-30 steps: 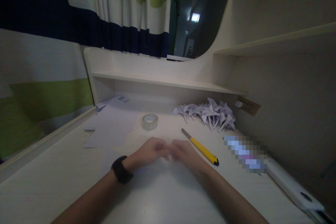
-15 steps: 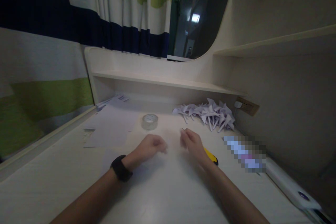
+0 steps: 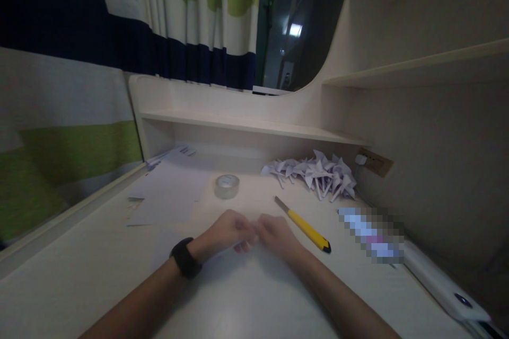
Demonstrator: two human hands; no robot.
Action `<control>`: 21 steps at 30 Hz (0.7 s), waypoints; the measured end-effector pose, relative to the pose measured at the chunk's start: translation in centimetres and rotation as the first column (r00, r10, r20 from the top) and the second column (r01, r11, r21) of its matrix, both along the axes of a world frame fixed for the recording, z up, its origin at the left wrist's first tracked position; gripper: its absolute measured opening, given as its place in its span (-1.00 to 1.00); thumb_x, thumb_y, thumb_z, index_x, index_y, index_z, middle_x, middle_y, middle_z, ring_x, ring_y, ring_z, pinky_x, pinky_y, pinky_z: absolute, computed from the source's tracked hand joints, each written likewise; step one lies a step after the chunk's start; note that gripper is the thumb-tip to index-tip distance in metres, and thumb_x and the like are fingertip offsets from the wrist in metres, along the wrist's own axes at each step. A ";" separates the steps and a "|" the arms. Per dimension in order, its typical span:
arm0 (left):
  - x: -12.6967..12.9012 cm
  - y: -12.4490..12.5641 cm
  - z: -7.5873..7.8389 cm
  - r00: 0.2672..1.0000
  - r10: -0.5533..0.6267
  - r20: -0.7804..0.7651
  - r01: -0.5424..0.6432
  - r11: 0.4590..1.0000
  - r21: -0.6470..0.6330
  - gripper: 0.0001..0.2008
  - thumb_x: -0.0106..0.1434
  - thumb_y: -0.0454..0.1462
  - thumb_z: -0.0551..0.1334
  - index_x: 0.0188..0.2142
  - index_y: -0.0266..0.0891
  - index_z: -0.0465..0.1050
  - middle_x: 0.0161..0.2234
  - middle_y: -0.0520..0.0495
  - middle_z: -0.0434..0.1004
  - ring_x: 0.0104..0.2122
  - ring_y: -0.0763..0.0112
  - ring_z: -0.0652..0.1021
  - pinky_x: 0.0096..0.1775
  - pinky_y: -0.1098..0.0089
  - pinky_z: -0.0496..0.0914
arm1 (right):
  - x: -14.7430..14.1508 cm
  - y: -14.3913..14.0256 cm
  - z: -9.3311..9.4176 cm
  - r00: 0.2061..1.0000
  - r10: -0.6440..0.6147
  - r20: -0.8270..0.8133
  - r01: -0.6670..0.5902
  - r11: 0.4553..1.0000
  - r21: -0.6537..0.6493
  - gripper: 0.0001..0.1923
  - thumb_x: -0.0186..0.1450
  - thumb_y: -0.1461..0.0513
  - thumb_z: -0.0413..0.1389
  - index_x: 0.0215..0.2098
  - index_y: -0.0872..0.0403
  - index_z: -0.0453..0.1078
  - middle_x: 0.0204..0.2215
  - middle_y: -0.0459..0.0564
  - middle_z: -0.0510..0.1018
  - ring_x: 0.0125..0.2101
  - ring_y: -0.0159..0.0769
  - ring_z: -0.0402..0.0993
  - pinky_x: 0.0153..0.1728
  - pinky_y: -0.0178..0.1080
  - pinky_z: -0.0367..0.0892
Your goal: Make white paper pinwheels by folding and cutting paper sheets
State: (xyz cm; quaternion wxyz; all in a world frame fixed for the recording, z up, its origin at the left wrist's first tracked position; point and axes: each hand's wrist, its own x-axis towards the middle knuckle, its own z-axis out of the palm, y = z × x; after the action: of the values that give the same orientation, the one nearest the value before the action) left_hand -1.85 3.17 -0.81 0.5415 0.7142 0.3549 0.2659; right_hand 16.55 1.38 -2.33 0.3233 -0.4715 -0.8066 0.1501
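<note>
My left hand (image 3: 228, 233), with a black band on its wrist, is closed, its fingers curled in. My right hand (image 3: 278, 234) meets it over the middle of the desk, also closed, with the fingertips of both pinched together and slightly blurred. Whatever lies between them, if anything, is too small or hidden to make out. Just right of my right hand a yellow utility knife (image 3: 308, 230) lies on the desk with its blade out. A roll of clear tape (image 3: 227, 187) rests beyond my left hand.
White paper sheets (image 3: 167, 188) are spread at the back left of the desk (image 3: 238, 296). Several white paper pinwheels (image 3: 318, 169) are heaped at the back right. A blurred-out flat object (image 3: 369, 235) and a long white device (image 3: 443, 280) lie along the right wall.
My right hand has moved left and down to meet my left hand, which shifted slightly right. The utility knife, mostly covered by my right arm before, is now in full view.
</note>
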 end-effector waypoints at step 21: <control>0.1 0.2 0.0 0.975 0.149 0.167 -0.147 0.989 -0.020 -0.61 0.10 -0.01 0.29 -0.38 -0.36 0.48 -0.39 -0.20 0.60 -0.53 0.41 0.54 -0.49 0.43 0.39 | 1.7 0.6 1.2 0.932 -0.226 -0.283 0.255 0.964 0.071 -0.62 0.38 0.04 -0.09 -0.50 0.06 0.26 -0.66 -0.17 0.35 -0.61 -0.41 0.28 -0.52 -0.38 0.12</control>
State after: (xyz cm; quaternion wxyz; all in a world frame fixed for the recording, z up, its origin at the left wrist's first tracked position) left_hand -1.76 3.34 -0.84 0.5510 0.6587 0.3611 0.3636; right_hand 18.27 2.00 -1.17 0.4720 -0.5236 -0.6974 0.1295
